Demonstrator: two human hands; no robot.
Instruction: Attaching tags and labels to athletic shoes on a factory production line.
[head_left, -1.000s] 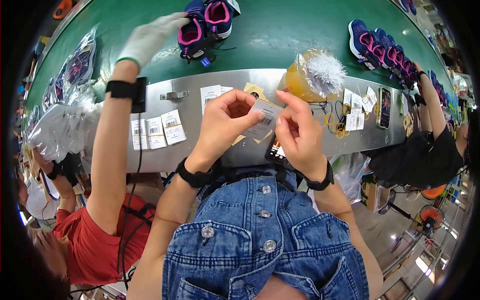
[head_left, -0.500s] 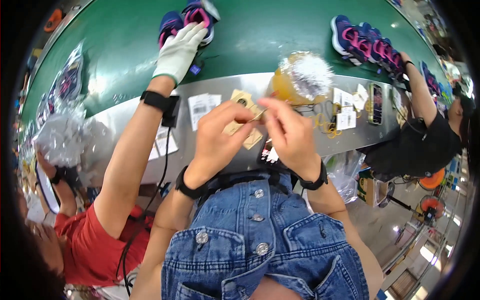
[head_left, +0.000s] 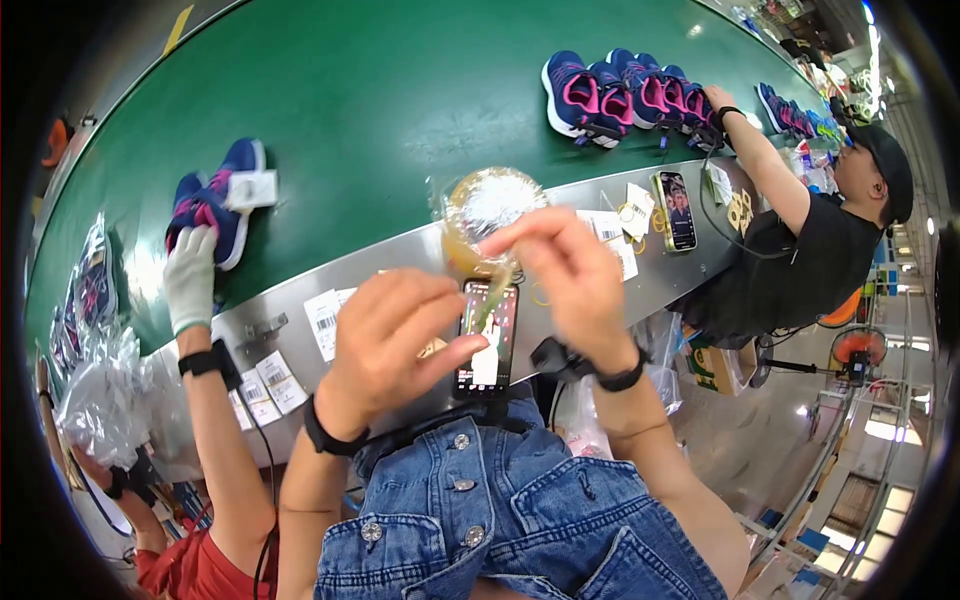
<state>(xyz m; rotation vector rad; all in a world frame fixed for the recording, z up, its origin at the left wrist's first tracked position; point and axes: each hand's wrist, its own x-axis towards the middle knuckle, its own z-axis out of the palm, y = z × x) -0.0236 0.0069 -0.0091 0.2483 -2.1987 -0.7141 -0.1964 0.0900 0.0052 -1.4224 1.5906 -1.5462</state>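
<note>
While the left hand sits just left of centre in the frame, its fingers curl loosely and its thumb stretches off to the right, well apart from them, leaving an open gap. The right hand, right of centre, has its index finger reaching toward the left. Just under its fingertips, at the centre of the frame, shows a thin greenish strip, badly blurred; I cannot tell whether the fingers pinch it. Behind the strip, a phone lies with its lit screen up, the left thumb overlapping its edge in view. Above it stands a yellow cylinder topped with silver threads, partly covered by the right hand. All this is along a metal ledge, where white tags lie at lower left and a second phone lies right of centre, near some yellow bands. Across the top runs a green table. A row of navy and pink shoes stands on it at upper right, within reach of a co-worker in black. At the left, a white glove touches another pair, beside clear bags farther left.
</note>
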